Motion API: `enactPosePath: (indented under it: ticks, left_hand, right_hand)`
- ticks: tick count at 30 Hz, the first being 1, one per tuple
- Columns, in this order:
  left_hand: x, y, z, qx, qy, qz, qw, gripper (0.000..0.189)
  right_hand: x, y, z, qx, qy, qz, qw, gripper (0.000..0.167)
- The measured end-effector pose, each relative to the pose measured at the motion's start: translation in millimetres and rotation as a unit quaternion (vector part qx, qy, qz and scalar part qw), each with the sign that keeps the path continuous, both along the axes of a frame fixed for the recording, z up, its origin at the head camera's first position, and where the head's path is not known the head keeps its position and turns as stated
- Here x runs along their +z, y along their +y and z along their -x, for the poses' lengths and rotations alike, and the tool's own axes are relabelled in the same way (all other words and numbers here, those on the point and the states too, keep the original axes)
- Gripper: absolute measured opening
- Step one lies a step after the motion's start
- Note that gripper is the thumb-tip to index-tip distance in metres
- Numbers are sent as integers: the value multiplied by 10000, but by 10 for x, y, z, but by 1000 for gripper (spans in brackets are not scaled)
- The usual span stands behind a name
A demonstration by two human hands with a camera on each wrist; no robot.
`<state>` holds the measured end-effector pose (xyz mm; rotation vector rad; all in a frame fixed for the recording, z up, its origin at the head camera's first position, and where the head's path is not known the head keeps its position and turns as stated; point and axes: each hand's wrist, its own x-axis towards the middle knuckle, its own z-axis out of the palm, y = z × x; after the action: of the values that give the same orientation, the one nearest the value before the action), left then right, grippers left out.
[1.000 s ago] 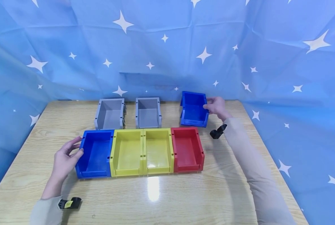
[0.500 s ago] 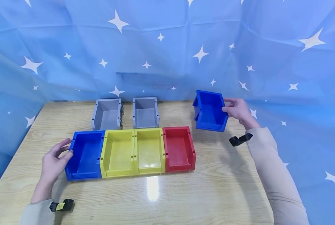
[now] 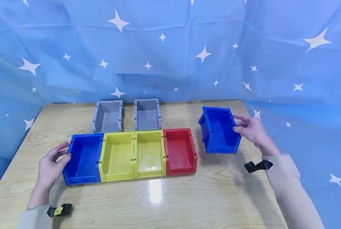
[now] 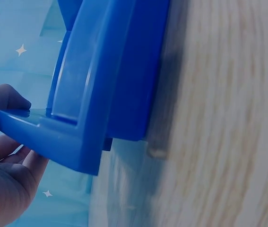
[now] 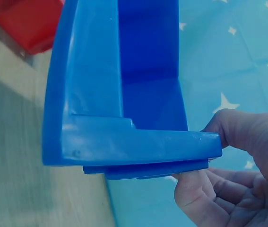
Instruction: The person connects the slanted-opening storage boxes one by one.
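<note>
In the head view my left hand [image 3: 51, 168] grips the left wall of a blue bin [image 3: 85, 157], the left end of a row on the table. Beside it stand two yellow bins [image 3: 118, 156] and a red bin [image 3: 180, 151], side by side. My right hand [image 3: 252, 130] pinches the right wall of a second blue bin [image 3: 219, 130], held tilted above the table to the right of the red one. The left wrist view shows thumb and fingers on either side of the blue wall. In the right wrist view, the pinched rim [image 5: 171, 146] lies between thumb and fingers.
Two grey bins [image 3: 108, 116] stand apart from each other behind the row. A blue curtain with white stars [image 3: 170, 47] hangs behind and beside the wooden table [image 3: 170, 206]. A bright reflection lies on the tabletop in front of the row.
My right hand has carried the second blue bin off the back of the table, rightward and toward me. The coloured row and my left hand have shifted slightly left relative to the grey bins.
</note>
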<state>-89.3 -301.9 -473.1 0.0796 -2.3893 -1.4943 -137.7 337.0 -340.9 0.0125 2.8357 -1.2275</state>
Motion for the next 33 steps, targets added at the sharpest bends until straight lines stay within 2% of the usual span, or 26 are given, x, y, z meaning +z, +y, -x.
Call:
enactPosePath:
  ticks: [4,8,14,20,22,24,25,29,32,33]
  left_hand:
    - [-38,-33,17,-10,26,72,10000,41]
    - [-114,-87,39,-3,34,114,9999,41]
    - [-256,-183,83,-66,13,66,10000,42]
    - [-355,-234,120,-136,104,-82,9998,54]
    - [-340,-224,116,-161,137,-43,9998,52]
    - [-223,-154,86,-118,3,40,9999,46]
    - [-201,-139,76,-136,21,86,9999,41]
    - [101,57,-18,-7,-184,126,9998,39]
    - [96,56,-18,-4,-171,159,9997,38]
    - [31,11,-2,-51,-147,150,9998,37]
  right_hand:
    - [-65,-34,-152,66,119,92,9999,51]
    - [-130,-81,-240,109,178,136,9997,50]
    - [-233,-128,-282,128,152,242,9995,50]
    - [-293,-171,-295,130,233,280,9993,50]
    - [-296,-184,-296,148,248,293,9992,50]
    - [-299,-193,-297,165,238,293,9991,51]
    - [-304,-195,-296,166,240,286,9992,51]
    - [-315,-199,-288,151,236,223,9994,50]
    - [-315,-201,-283,140,280,227,9993,49]
    - [-313,-203,-284,133,291,236,9992,49]
